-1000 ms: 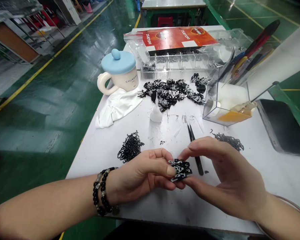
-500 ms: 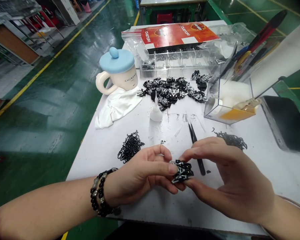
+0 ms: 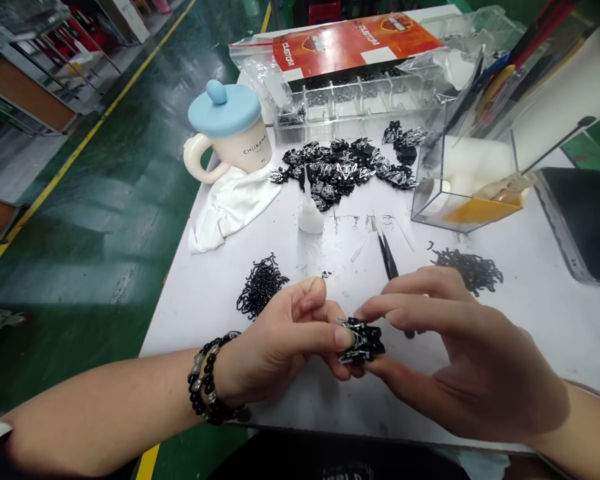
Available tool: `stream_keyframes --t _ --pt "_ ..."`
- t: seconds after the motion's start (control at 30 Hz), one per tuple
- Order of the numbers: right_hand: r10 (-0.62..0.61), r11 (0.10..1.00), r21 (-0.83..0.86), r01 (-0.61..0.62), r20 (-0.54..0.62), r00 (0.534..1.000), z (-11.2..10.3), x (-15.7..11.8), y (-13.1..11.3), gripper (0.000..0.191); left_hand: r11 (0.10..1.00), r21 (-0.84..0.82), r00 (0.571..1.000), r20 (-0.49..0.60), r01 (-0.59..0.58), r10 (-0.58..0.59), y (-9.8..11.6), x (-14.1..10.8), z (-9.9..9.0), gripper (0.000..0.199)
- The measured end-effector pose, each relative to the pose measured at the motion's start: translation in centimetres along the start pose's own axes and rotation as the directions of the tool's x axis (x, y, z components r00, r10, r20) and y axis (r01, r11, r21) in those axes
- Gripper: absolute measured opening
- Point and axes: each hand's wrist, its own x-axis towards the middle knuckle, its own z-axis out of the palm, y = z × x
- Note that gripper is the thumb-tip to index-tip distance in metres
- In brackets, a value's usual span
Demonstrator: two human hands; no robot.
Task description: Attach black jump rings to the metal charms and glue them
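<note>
Between my hands, over the near part of the white table, is a small black part with silver metal pieces; its exact kind I cannot make out. My left hand pinches its left side, thumb on top. My right hand grips its right side, forefinger at the far edge and thumb at the near edge. Black tweezers lie just beyond my right hand, partly hidden by it. Left of centre is a pile of small bent black pieces, with a similar pile at the right.
A heap of similar black-and-silver parts lies beyond a small white nozzle bottle. Further back stands a clear compartment tray. A lidded mug and white cloth are left; a clear tool holder and phone are right.
The camera view has shifted slightly. Both hands keep hold of the black-and-silver part; my left forefinger has lifted, and my right fingers have shifted slightly along its far edge.
</note>
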Motion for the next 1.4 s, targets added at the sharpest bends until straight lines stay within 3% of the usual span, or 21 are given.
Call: stream_keyframes --t 0.2,0.63,0.93,1.4 --pt "-0.062 0.996 -0.057 0.064 0.038 0.997 -0.31 0.37 -0.25 0.027 0.999 0.023 0.999 0.002 -0.033 0.033 0.16 -0.12 0.21 0.039" --pt "-0.118 0.986 -0.109 0.125 0.069 0.991 -0.52 0.22 0.26 0.028 0.999 0.035 0.999 0.017 -0.037 0.036 0.15 -0.41 0.2 0.04" --pt "0.05 0.997 0.063 -0.048 -0.026 0.998 -0.12 -0.16 0.42 0.037 0.986 -0.086 0.99 0.009 0.144 -0.144 0.31 0.2 0.18 0.036" --pt "0.112 0.988 0.108 -0.107 -0.05 0.992 -0.03 -0.35 0.63 0.04 0.989 -0.089 0.993 0.0 0.121 -0.121 0.53 0.29 0.26 0.029"
